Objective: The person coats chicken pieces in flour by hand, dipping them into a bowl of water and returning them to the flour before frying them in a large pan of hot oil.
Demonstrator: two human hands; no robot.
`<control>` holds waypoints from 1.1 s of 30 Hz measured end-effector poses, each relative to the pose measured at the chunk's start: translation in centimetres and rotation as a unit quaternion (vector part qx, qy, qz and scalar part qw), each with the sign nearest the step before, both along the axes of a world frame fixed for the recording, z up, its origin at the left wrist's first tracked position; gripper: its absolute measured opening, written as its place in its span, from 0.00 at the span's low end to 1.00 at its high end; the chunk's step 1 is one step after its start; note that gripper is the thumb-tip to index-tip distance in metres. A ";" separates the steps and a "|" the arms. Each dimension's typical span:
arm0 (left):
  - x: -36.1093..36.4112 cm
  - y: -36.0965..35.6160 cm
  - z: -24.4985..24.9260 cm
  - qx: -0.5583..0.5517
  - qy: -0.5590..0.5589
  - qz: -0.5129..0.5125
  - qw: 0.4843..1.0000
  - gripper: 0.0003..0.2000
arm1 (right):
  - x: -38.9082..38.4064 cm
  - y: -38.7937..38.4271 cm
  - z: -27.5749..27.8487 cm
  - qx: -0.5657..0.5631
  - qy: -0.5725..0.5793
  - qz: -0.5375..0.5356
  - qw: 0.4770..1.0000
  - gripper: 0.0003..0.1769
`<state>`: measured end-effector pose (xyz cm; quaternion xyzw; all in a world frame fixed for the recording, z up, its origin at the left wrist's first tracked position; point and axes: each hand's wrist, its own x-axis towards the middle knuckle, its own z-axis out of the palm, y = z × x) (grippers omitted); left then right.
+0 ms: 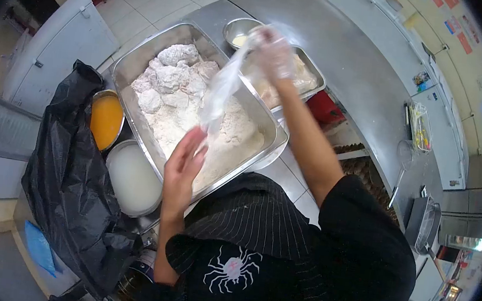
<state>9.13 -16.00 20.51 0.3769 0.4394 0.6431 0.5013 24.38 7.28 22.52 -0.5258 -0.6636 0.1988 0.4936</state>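
My left hand point(184, 159) is bare, with its thumb and fingers apart, over the near edge of a large metal tray point(121, 73). A strip of clear thin plastic point(221, 92) hangs down beside its fingertips. My right hand point(275, 60), in a clear plastic glove and slightly blurred, grips the upper end of this plastic above a smaller metal pan point(320, 82) of pale pieces point(304, 78). Several flour-coated pieces point(173, 79) lie at the far left of the large tray, with loose white flour point(231, 132) in the rest of it.
Left of the tray are a bowl of orange liquid point(106, 121), a container of whitish liquid point(134, 177) and a black plastic bag point(71, 174). A small metal bowl point(230, 30) stands behind. On the steel counter point(352, 39), a strainer point(405, 156) lies at the right.
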 end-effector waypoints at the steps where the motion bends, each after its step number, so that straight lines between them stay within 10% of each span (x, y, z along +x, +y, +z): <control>1: -0.2 -1.1 -0.1 0.001 0.001 0.006 1.000 0.17 | 2.5 1.5 1.3 -0.052 0.080 0.023 0.995 0.08; 5: -2.0 -6.4 -2.3 -0.163 -0.081 0.063 0.981 0.14 | 10.6 7.2 3.3 0.044 0.236 0.217 0.946 0.10; 10: 0.8 -11.7 -10.2 -0.122 -0.396 0.131 0.901 0.09 | 13.7 10.4 -3.2 0.002 -0.218 -0.018 0.976 0.11; 11: 2.6 -11.6 -10.6 -0.113 -0.401 0.163 0.894 0.09 | 16.3 12.5 -8.3 0.074 -0.465 0.070 0.879 0.12; 12: 4.3 -11.3 -10.9 -0.137 -0.443 0.191 0.865 0.09 | 18.8 15.1 -13.2 -0.099 -0.571 0.197 0.791 0.13; 14: 7.7 -9.9 -10.6 -0.210 -0.520 0.271 0.783 0.16 | 20.8 14.7 -12.8 -0.092 -0.631 0.434 0.637 0.19; 16: 10.3 -6.1 -8.4 -0.209 -0.523 0.287 0.775 0.21 | 20.7 15.5 -8.9 -0.518 -0.273 0.249 0.772 0.27; 18: 12.0 -3.3 -7.5 -0.132 -0.527 0.284 0.790 0.22 | 18.0 16.3 -4.6 -0.196 -0.437 0.359 0.801 0.22; 20: 13.2 -1.6 -7.8 -0.126 -0.500 0.350 0.782 0.19 | 14.8 19.9 -3.5 -0.249 -0.177 0.463 0.832 0.24; 22: 14.3 -1.2 -8.0 -0.122 -0.457 0.410 0.780 0.12 | 6.6 21.3 -2.4 -0.013 -0.124 0.593 0.795 0.25; 29: 16.2 -0.9 -8.0 -0.064 -0.407 0.459 0.787 0.11 | -22.9 30.6 -11.0 -0.004 -0.219 0.596 0.773 0.27; 30: 16.8 -1.4 -8.1 -0.092 -0.397 0.471 0.782 0.11 | -29.1 37.7 -17.0 -0.045 -0.192 0.730 0.654 0.26; 33: 18.7 -3.3 -8.6 -0.170 -0.294 0.522 0.782 0.12 | -32.3 34.2 -16.6 0.027 -0.349 0.675 0.649 0.26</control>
